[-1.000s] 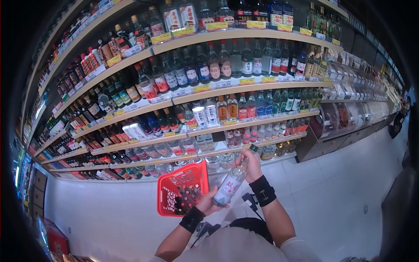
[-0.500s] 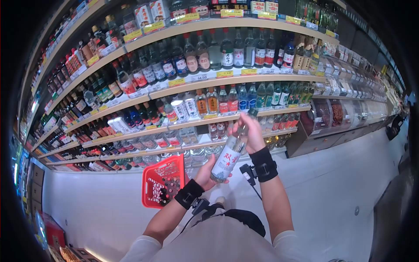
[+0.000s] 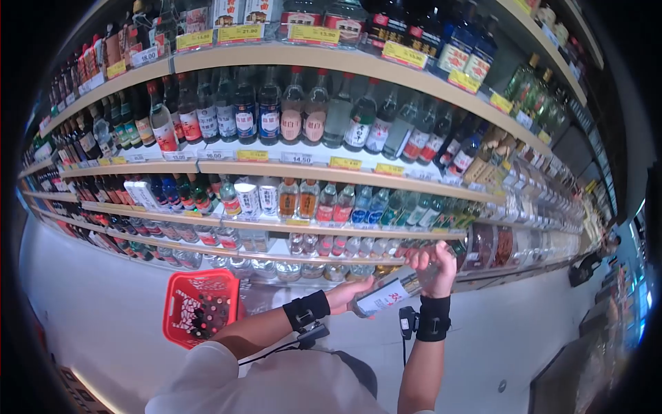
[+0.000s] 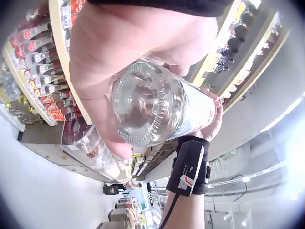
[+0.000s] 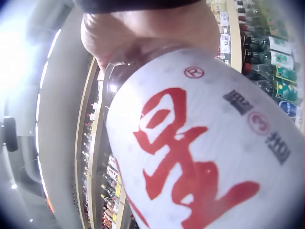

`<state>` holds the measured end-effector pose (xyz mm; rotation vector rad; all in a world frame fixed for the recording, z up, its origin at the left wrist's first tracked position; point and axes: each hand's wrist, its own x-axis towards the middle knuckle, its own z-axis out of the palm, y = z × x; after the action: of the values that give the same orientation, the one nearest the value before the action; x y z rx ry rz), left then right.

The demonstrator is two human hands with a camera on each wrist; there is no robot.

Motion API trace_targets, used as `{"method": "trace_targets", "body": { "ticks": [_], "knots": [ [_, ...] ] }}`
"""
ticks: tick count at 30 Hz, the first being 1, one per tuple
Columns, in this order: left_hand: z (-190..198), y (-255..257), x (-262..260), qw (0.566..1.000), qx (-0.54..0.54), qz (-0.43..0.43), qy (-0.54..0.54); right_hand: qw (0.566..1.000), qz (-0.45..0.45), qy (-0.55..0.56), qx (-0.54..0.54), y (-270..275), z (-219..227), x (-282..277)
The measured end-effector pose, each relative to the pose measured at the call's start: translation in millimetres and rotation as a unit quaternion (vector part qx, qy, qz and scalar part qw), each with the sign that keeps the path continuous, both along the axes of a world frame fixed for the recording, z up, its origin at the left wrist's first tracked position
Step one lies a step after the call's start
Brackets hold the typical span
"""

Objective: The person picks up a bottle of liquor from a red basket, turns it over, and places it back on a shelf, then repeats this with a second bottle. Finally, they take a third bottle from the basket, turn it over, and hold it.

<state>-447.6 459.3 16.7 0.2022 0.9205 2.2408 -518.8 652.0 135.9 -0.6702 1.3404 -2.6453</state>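
Observation:
A clear glass bottle with a white label and red characters lies tilted between both hands, its base toward the left. My left hand holds it by the bottom end. The left wrist view shows that hand's fingers and thumb curved round the clear base of the bottle. Around the neck, my right hand has its fingers curled. In the right wrist view the label fills much of the picture, and the right hand is behind it at the neck end.
Shelves packed with liquor bottles and price tags stretch across the front. On the floor at the left stands a red basket with several small dark bottles inside. Clear bulk bins line the right side.
The view has turned and the bottle now sits further right, tilted closer to level. Both hands have kept hold of it. The basket appears further left.

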Motion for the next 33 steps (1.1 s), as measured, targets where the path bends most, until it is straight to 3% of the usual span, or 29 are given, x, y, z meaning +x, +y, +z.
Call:
{"method": "trace_targets", "body": {
  "ticks": [2,3,6,8,10,13,16,18,21,24,25,28,29,33],
  "knots": [
    [8,-2,-25,0.998,-0.012,0.056,0.030,0.999,-0.032,0.025,0.008,-2,14,-21],
    [11,-9,-41,0.998,0.042,0.039,0.037,0.998,-0.053,0.017,0.014,-3,19,-32],
    [15,-20,-74,0.989,-0.002,0.061,0.139,0.998,-0.045,0.025,-0.032,-12,25,-58],
    [33,-31,-93,0.980,-0.048,0.093,0.171,0.995,-0.060,0.062,-0.056,-14,19,-83],
    [52,-44,-108,0.972,-0.086,0.106,0.193,0.995,-0.062,0.026,-0.078,-21,26,-101],
    [66,-53,-123,0.943,-0.123,0.209,0.226,0.998,-0.052,0.035,-0.016,-35,39,-125],
    [82,-70,-135,0.902,-0.208,0.285,0.250,0.997,-0.069,-0.016,0.016,-51,38,-148],
    [95,-77,-140,0.809,-0.297,0.381,0.334,0.999,0.007,-0.040,-0.036,-61,28,-165],
    [103,-81,-150,0.779,-0.314,0.423,0.340,0.989,0.097,0.023,-0.108,-84,26,-181],
    [120,-80,-163,0.678,-0.394,0.467,0.409,0.991,0.072,0.009,-0.114,-92,47,-189],
    [137,-77,-162,0.671,-0.419,0.467,0.395,0.989,0.073,-0.009,-0.127,-94,56,-190],
    [160,-75,-177,0.592,-0.456,0.484,0.455,0.983,0.108,0.014,-0.150,-91,59,-223],
    [161,-75,-187,0.611,-0.434,0.486,0.450,0.982,0.098,0.022,-0.161,-91,61,-233],
    [177,-79,-221,0.558,-0.545,0.457,0.427,0.981,0.001,0.156,-0.116,-99,85,-253]
  ]
}}
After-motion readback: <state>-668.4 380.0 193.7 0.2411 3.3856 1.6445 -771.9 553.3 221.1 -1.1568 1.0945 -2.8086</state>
